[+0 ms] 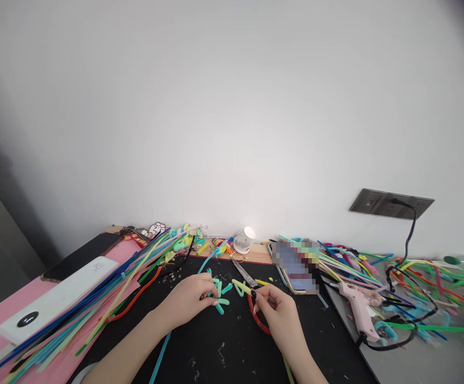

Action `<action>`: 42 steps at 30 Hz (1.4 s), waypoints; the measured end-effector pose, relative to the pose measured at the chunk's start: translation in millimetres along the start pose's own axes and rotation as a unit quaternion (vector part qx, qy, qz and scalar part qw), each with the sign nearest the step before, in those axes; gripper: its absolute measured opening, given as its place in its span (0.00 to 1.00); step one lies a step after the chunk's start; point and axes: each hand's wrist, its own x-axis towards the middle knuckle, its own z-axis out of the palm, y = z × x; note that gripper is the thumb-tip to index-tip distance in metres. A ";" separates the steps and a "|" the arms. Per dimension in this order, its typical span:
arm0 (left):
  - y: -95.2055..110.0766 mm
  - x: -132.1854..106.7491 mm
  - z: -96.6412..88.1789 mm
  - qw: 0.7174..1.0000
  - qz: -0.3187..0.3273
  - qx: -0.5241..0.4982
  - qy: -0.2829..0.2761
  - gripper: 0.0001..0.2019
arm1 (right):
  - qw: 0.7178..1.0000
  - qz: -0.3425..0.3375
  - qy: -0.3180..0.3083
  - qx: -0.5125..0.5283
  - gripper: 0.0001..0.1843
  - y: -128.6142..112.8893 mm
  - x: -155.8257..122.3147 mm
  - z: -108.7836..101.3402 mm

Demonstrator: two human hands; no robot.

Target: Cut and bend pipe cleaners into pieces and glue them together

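Observation:
My left hand (190, 297) is closed over a small cluster of cut teal pipe cleaner pieces (223, 301) on the black mat, its fingertips pinching one of them. Between the thumb and fingers of my right hand (279, 312) is a short yellow pipe cleaner (240, 286) with a black part near the fingertips. Scissors (245, 273) with red handles lie under and beside my right hand, their blades pointing towards the wall. A small bent pale-green and teal piece (239, 289) rests between the two hands.
Long pipe cleaners (136, 282) and a white power bank (58, 298) are on the left. A paper cup (245, 239) stands by the wall. To the right are a phone (296, 266), a pink glue gun (358, 309) with its cord, and tangled pipe cleaners (428, 282).

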 end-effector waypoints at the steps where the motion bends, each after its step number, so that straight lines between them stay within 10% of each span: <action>1: 0.1 -0.1 0.1 1.000 0.002 0.002 0.001 0.10 | 1.000 -0.003 0.003 -0.005 0.12 0.3 0.1 -0.5; 42: 8.1 -1.0 0.7 0.999 -0.004 -0.026 0.046 0.13 | 0.999 0.005 0.049 0.003 0.12 5.3 1.2 -2.2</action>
